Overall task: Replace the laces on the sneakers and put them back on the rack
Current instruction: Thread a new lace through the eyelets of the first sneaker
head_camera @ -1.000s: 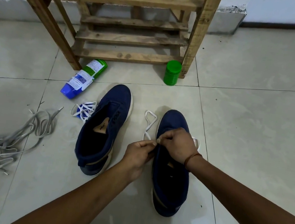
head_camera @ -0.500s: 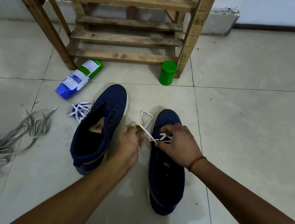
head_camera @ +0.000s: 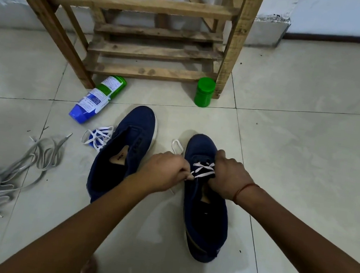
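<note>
Shifted rightward since earlier, right hand (head_camera: 228,178) is being clamped on laced sneaker (head_camera: 205,218); spare sneaker (head_camera: 127,142) is lying at 9 o'clock; white lace (head_camera: 203,169) is being pinched by left hand (head_camera: 165,171), at its 3 o'clock.

This looks like a home, seen at floor level close to a wall. Large pale glossy floor tiles (head_camera: 310,154) with thin dark grout lines fill most of the view. At 12 o'clock a rough slatted wooden rack (head_camera: 154,51) stands before a white-painted wall (head_camera: 353,17), which has a dark skirting strip (head_camera: 345,41) at 1 o'clock. Household things sit on the floor. A blue-and-green bottle (head_camera: 97,99) lies on its side at 10 o'clock, and a green jar (head_camera: 204,91) stands just beside the rack's leg. A navy sneaker (head_camera: 126,152) and its mate (head_camera: 204,220) are at centre, and grey laces (head_camera: 7,172) lie heaped at 9 o'clock. A bare foot (head_camera: 86,271) shows at 6 o'clock.
</note>
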